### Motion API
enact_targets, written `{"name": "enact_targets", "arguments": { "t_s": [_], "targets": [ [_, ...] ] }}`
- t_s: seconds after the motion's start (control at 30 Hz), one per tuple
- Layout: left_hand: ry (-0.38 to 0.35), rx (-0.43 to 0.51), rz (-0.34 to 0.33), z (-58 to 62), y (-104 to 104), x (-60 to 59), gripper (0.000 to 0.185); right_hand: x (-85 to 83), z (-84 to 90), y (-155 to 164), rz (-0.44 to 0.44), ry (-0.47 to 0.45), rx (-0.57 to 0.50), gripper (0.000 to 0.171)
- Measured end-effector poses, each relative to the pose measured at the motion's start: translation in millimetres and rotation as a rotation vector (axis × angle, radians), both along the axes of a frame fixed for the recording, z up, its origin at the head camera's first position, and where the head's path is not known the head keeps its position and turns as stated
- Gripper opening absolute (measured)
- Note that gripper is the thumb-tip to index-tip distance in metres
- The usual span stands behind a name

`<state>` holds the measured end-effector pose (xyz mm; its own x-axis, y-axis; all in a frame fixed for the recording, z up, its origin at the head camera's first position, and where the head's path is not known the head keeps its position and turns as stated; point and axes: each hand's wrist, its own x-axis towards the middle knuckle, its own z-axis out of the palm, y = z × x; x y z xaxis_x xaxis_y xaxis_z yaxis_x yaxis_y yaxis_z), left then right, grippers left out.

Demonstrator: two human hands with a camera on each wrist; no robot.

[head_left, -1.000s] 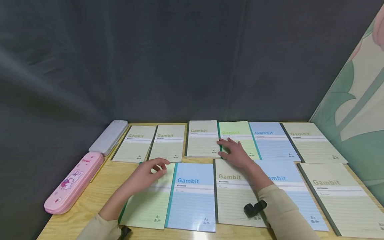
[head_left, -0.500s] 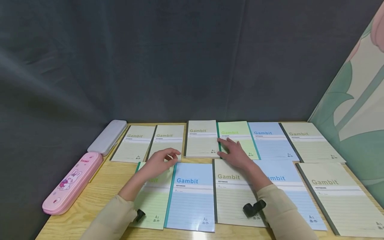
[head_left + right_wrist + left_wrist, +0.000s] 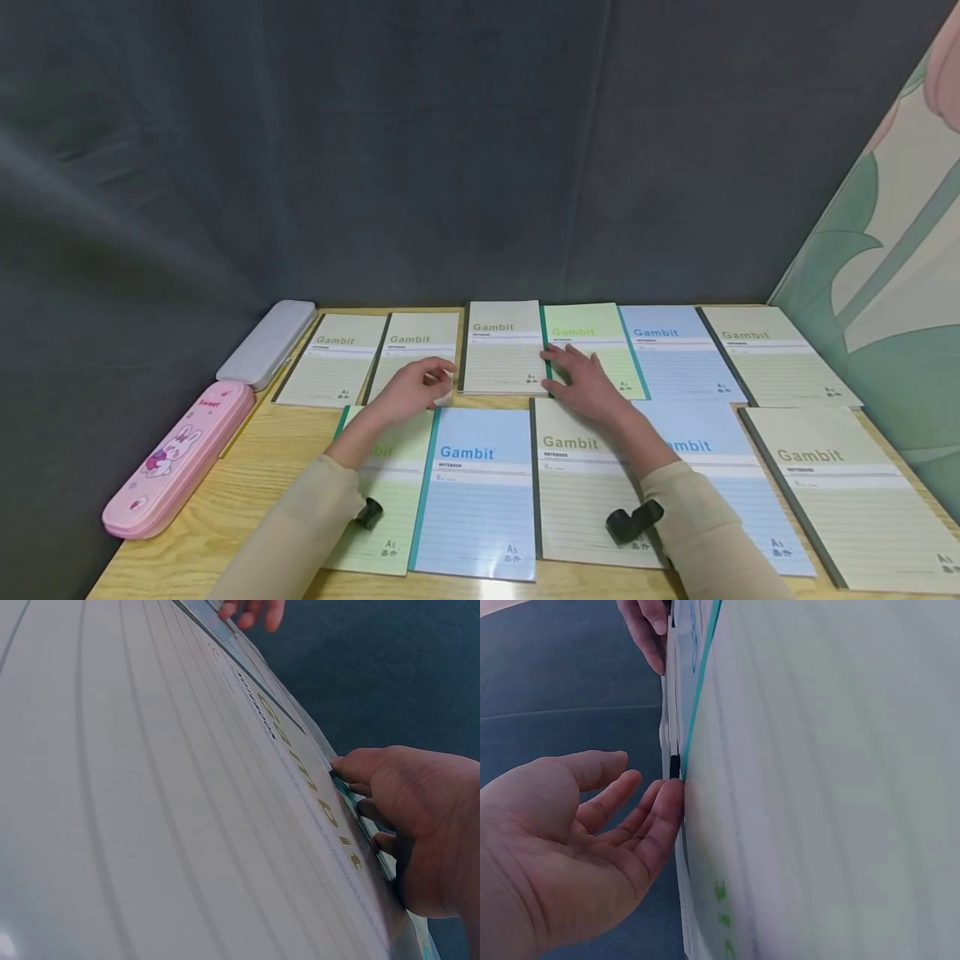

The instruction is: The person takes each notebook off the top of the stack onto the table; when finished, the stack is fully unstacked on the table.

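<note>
My left hand [image 3: 408, 390] is over the lower right part of a cream Gambit notebook [image 3: 420, 329] in the back row, its fingers loosely bent with nothing between them. In the left wrist view its palm [image 3: 540, 862] shows bare. My right hand [image 3: 585, 385] rests spread on the green notebook [image 3: 588, 318] in the back row. Its fingertips lie by that notebook's teal spine, at the right edge of another cream notebook [image 3: 498, 362]. Under my forearms lie a front-row green notebook [image 3: 390, 492] and a front-row cream notebook [image 3: 573, 500], both partly covered.
A blue notebook [image 3: 476, 508] lies between the forearms on the wooden table [image 3: 258, 467]. More notebooks, such as a cream one [image 3: 847, 492], fill the right side. A pink pencil case [image 3: 176, 462] and a white case [image 3: 266, 343] stand along the left edge. Dark cloth [image 3: 465, 150] hangs behind.
My left hand has moved right and farther back, from over the front green notebook to the back-row cream notebook. My right hand has stayed in place.
</note>
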<state>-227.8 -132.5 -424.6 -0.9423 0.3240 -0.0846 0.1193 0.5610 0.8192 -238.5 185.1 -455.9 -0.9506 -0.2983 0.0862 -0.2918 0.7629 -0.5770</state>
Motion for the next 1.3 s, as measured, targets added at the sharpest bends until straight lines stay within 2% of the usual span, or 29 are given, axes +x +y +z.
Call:
{"name": "enact_targets", "arguments": {
  "t_s": [0.13, 0.27, 0.47, 0.8, 0.9, 1.13, 1.3],
  "targets": [
    [-0.008, -0.006, 0.012, 0.2, 5.7, -6.7, 0.033, -0.8, -0.7, -0.4, 0.003, 0.000, 0.003, 0.055],
    [-0.051, 0.010, 0.024, -0.2, 13.4, -14.3, 0.038, -1.2, -1.3, -0.6, -0.004, -0.008, 0.004, 0.055],
    [-0.107, 0.034, 0.082, 1.2, 24.8, -24.2, 0.050, 0.0, -0.7, 0.0, -0.011, -0.016, -0.005, 0.055],
    [-0.119, 0.112, 0.217, 5.3, 35.5, -21.8, 0.053, 0.4, 1.7, 0.3, -0.010, -0.018, 0.004, 0.056],
    [-0.107, 0.082, 0.217, 4.4, 37.4, -21.5, 0.056, 0.7, 2.3, -0.3, -0.015, -0.024, 0.011, 0.056],
    [-0.034, -0.096, 0.199, 1.6, 43.5, -22.6, 0.062, 0.3, 3.4, -0.4, -0.016, -0.024, 0.002, 0.056],
    [-0.015, -0.095, 0.231, -1.0, 47.1, -22.1, 0.055, -0.8, 1.7, -1.2, -0.018, -0.019, 0.012, 0.056]
  ]
}}
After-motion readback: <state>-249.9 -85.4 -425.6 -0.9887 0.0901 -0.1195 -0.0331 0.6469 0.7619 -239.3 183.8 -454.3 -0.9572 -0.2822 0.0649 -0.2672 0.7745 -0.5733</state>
